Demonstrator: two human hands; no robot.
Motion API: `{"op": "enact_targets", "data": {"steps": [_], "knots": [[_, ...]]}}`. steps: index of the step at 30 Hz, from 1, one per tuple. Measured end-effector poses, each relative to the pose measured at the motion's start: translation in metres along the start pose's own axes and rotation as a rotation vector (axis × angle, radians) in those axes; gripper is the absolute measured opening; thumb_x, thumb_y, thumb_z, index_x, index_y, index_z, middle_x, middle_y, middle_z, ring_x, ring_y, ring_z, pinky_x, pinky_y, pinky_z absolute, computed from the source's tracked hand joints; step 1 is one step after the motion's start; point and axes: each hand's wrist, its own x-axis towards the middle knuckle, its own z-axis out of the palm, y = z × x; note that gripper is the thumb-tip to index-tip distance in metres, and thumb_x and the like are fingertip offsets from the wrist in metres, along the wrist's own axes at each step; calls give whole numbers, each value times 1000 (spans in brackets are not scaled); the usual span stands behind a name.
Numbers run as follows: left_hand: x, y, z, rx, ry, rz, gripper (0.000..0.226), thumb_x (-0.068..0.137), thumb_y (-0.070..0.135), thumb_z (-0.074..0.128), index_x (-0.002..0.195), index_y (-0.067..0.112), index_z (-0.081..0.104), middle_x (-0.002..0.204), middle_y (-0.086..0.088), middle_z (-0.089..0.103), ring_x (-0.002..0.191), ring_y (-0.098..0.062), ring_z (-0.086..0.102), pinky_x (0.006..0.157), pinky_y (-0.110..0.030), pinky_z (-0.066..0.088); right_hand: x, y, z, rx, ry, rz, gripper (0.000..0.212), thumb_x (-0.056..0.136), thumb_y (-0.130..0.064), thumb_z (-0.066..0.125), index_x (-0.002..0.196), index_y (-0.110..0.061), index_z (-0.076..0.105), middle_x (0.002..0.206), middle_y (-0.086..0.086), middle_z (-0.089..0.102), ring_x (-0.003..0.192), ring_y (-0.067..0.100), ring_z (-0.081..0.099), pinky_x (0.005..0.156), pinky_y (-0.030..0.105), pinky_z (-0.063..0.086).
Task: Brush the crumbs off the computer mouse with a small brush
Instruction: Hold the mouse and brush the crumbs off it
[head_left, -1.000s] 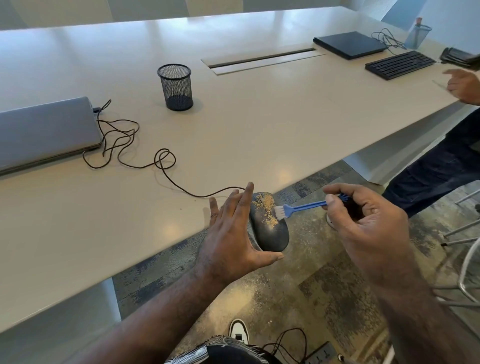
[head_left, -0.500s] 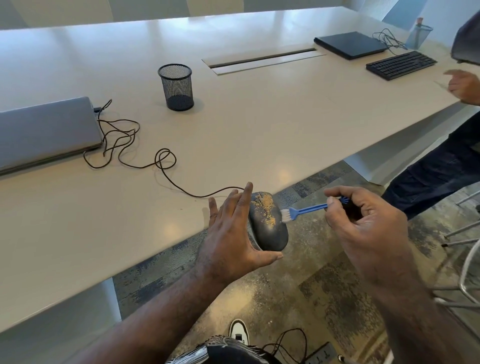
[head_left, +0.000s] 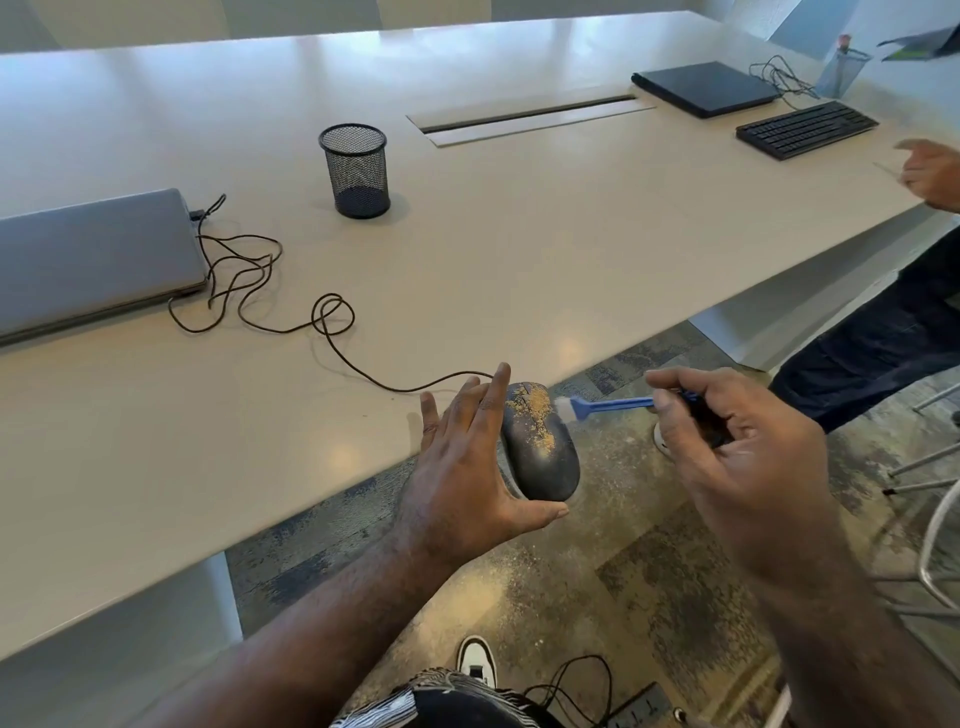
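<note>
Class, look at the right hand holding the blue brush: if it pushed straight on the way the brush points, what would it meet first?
Probably the mouse. The right hand aims the brush leftward, its bristles at the crumbs on the mouse's near edge. Behind that stands the left hand, though depth is hard to judge.

Both forearms are bare to the bottom edge of the view — no sleeves, watch or rings visible on the left hand (head_left: 462, 467) or right hand (head_left: 743, 467). Below, a black garment with white streaked patterning (head_left: 441, 701) shows, and a white shoe with dark trim (head_left: 475, 660).
</note>
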Motion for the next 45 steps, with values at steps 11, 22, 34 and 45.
{"op": "enact_targets", "data": {"steps": [11, 22, 34, 45], "knots": [[1, 0, -2, 7, -5, -4, 137, 56, 76, 73, 156, 29, -9, 159, 3, 20, 151, -12, 5, 121, -46, -15, 15, 4, -17, -191, -147, -231, 22, 87, -3, 67, 105, -11, 75, 96, -7, 70, 82, 1, 63, 81, 12, 51], [1, -2, -2, 8, -3, -4, 137, 56, 76, 73, 155, 30, -9, 158, 4, 22, 151, -13, 8, 121, -47, -14, 21, -2, -20, -239, -210, -294, 31, 81, 2, 67, 107, -13, 74, 97, -3, 72, 81, 11, 66, 73, 29, 59], [-1, 0, -1, 4, -9, 4, 137, 56, 77, 73, 155, 31, -11, 161, 4, 18, 151, -12, 3, 119, -43, -19, 24, -4, -21, -261, -258, -369, 25, 87, -2, 61, 104, -14, 75, 97, -1, 73, 76, 7, 60, 68, 35, 60], [-2, 2, 0, 9, -16, 9, 137, 56, 79, 69, 154, 32, -14, 160, 4, 19, 151, -12, 3, 120, -46, -16, 22, -4, -22, -242, -273, -385, 23, 87, -3, 62, 103, -13, 75, 98, -1, 73, 78, 8, 62, 69, 34, 60]]}}
